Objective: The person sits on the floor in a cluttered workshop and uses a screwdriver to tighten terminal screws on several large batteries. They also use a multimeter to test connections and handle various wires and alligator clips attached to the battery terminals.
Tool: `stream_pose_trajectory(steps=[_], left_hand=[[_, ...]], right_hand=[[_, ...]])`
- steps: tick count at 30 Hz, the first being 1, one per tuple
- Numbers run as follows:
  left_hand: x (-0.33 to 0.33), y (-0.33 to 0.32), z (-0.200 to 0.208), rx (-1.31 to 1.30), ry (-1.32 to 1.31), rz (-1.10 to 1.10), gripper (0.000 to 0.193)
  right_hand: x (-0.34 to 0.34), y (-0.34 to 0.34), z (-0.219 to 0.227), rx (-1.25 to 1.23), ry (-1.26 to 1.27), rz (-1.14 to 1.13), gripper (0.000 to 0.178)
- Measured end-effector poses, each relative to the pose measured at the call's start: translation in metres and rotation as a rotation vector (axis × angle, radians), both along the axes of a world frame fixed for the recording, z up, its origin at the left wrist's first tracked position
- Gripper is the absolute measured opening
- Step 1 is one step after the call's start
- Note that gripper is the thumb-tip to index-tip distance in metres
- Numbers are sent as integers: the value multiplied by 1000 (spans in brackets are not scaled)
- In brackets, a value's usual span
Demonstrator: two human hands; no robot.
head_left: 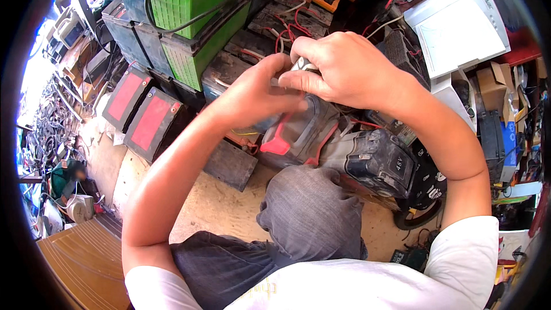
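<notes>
Both my hands are raised in front of me, close together. My right hand is closed, its thumb and fingers pinching a small pale object with dark markings; my fingers cover most of it, so its kind does not show. Beside it, my left hand has its fingers apart around the left side of that object. Its lower fingertips are smeared by motion, and whether it touches the object is unclear. Below my hands stands a dusty grey case with red trim. To its right is a black battery-like box.
Green and blue battery blocks rise at the back left, near dark boxes with red tops. Red and white wires run behind my hands. A white device stands at the far right. A brown panel lies lower left.
</notes>
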State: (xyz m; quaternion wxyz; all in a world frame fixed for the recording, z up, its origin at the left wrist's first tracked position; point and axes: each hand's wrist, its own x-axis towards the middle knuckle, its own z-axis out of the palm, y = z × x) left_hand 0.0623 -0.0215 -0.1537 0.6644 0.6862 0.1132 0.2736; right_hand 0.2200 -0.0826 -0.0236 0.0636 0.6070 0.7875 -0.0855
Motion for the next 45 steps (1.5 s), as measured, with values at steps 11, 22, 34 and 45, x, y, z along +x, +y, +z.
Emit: stream_pose_trajectory(steps=[11,22,34,45], left_hand=[[-2,8,-1,-126,107,-66,49],[-3,4,3,-79,96,-60,31],[-6,5,-4,-137,97,-29,33],[-18,-10,16,-171,114,141,33]], right_hand=[[-1,-1,7,187,360,369,24],[3,7,11,84,110,163,27],[9,5,17,-66,402,131,28],[12,3,12,-102,532,70,34]])
